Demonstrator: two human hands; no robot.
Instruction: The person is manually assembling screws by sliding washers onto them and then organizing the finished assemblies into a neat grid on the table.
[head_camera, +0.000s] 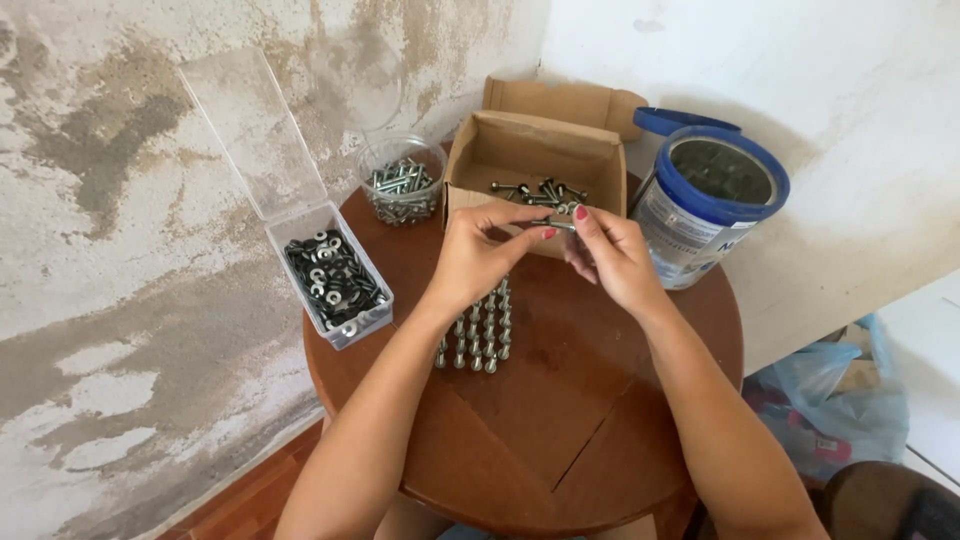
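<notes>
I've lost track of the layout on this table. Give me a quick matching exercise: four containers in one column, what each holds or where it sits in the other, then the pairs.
Things:
1. clear plastic box
2. round clear tub
3. cardboard box
4. blue-rimmed can

Descriptions:
A. at the table's right edge, lid off
B. washers inside, lid hinged open
C. behind both hands, a few bolts inside
D. heaped with bolts, by the wall

Pairs: 1-B, 2-D, 3-C, 4-A
</notes>
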